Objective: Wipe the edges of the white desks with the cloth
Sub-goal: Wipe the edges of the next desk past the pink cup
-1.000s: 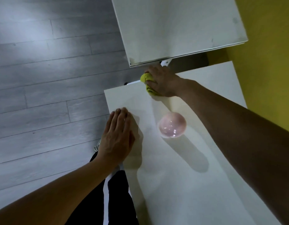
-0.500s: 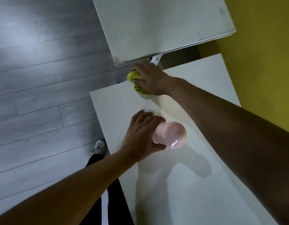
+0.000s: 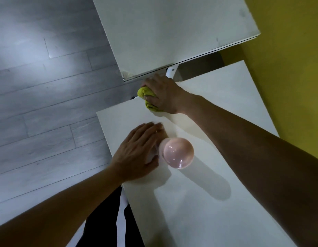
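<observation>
Readable text: none is seen anywhere in the view.
Labels and brands: none can be made out.
Numbers and signs: none are shown.
</observation>
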`<state>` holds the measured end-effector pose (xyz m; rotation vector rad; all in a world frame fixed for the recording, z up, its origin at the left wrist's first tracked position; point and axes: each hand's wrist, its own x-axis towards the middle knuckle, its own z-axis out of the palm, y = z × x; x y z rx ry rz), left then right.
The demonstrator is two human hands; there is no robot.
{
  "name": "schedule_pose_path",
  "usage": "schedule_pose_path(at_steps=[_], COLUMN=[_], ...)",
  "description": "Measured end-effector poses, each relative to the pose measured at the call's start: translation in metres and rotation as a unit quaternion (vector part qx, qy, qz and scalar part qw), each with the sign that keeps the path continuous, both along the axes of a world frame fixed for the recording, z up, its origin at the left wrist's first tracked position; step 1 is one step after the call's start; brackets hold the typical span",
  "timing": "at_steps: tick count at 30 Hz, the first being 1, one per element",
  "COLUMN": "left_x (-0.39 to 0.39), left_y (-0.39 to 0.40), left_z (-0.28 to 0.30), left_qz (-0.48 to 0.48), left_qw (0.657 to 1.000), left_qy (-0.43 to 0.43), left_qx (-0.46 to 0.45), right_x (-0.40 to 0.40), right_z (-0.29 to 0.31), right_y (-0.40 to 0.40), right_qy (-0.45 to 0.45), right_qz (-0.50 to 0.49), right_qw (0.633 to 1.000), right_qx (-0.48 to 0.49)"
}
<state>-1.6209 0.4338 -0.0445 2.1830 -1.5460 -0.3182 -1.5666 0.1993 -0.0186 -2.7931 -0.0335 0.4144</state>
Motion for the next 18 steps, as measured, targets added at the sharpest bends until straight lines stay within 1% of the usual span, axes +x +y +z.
schedule_pose_path(at_steps=[2,4,6,8,11,15,18], left_x=[0.014,0.03,0.045,0.051,0.052,0.052,0.052], left_y=[-0.006,-0.019,-0.034,-0.042,-0.043,-0.042,-0.043], left_z=[-0.003,-0.004,-0.005,-0.006,-0.008,-0.008,-0.008], left_qz=[-0.019,-0.002,0.017,0.018,0.021,0.034,0.033], left_qw=[0.999,0.998,0.997,0.997,0.996,0.995,0.996], left_qy=[-0.037,-0.059,-0.071,-0.079,-0.088,-0.089,-0.083], left_qx=[-0.006,-0.012,-0.011,-0.009,0.0,0.019,0.03], right_x=[-0.006,-0.015,-0.025,-0.034,-0.037,-0.033,-0.029], right_z=[-0.002,-0.001,-0.001,-0.002,-0.001,-0.008,-0.01], right_y=[-0.01,-0.03,-0.063,-0.1,-0.132,-0.117,-0.083], right_qy=[-0.012,-0.028,-0.062,-0.09,-0.07,-0.089,-0.088], right_qz=[0.009,0.001,-0.022,-0.059,-0.139,-0.193,-0.16], right_qw=[0.999,0.999,0.998,0.994,0.988,0.975,0.981], right_qx=[-0.028,-0.03,-0.018,-0.019,-0.022,-0.065,-0.069])
